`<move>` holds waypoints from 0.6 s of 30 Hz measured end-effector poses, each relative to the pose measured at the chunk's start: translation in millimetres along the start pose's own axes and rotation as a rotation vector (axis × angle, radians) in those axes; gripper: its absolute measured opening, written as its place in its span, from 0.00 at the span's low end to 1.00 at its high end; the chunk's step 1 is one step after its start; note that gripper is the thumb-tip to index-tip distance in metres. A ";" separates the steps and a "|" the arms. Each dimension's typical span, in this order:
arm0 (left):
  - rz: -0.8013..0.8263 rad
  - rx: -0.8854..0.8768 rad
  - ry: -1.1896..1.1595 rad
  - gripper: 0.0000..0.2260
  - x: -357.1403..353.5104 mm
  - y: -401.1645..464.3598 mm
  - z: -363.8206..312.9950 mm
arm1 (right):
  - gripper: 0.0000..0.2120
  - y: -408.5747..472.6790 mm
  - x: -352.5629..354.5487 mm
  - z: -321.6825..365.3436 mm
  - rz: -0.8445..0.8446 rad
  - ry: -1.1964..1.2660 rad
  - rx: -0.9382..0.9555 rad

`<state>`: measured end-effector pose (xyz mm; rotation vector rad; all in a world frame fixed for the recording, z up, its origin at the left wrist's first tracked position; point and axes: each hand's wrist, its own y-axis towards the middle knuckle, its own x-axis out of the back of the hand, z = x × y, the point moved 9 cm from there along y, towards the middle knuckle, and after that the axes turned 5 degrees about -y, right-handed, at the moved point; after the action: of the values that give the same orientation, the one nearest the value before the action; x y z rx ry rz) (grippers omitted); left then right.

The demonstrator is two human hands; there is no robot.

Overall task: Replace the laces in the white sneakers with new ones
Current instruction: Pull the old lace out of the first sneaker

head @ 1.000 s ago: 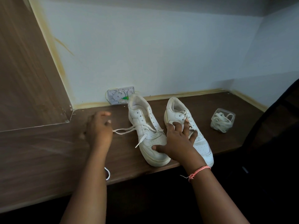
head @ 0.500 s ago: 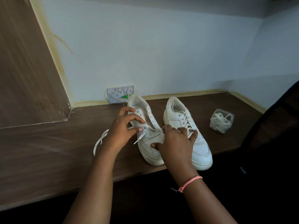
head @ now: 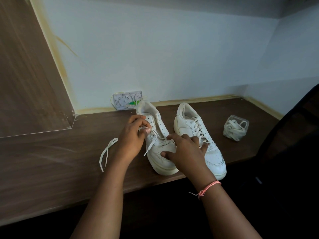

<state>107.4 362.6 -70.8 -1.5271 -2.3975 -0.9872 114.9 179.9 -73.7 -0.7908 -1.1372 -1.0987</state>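
Head view: the left hand (head: pixel 132 135) pinches the old lace (head: pixel 154 135) in its grip at the left sneaker (head: pixel 158 140)'s lower eyelets. That sneaker's long axis runs from heel at the wall to toe at the counter (head: pixel 51 152) edge. On the toe box, the right hand (head: pixel 185 150) presses with fingers spread, nothing grasped.

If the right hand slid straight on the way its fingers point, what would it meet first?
The right hand points up and right across the white sneakers. Its fingertips already touch the still-laced right-side white sneaker, so probably that shoe's laces; past it, possibly the clear plastic tub of white laces, though depth is unclear.
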 end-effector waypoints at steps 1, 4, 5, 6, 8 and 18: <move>-0.008 -0.002 0.006 0.06 0.7 -0.6 -1.9 | 0.28 0.2 0.5 -0.2 -0.005 -0.017 -0.001; -0.042 0.004 0.023 0.07 3.4 -1.4 -4.4 | 0.30 -0.5 4.8 8.6 -0.058 -0.077 0.040; -0.052 0.012 0.015 0.08 4.1 -1.5 -4.1 | 0.30 -0.8 5.1 15.0 -0.068 -0.068 0.082; -0.063 0.026 0.005 0.08 5.1 -1.3 -2.9 | 0.30 -1.2 4.3 21.8 -0.070 -0.053 0.133; -0.089 0.076 0.004 0.07 8.4 -0.7 1.8 | 0.29 -1.9 1.8 32.1 -0.069 -0.038 0.221; -0.271 0.284 -0.222 0.09 16.8 -4.6 19.1 | 0.20 0.0 -5.8 39.7 -0.021 -0.049 0.331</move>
<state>99.7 385.4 -80.5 -1.2946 -2.8079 -0.5022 102.9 217.8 -68.7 -0.5490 -1.3296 -0.8812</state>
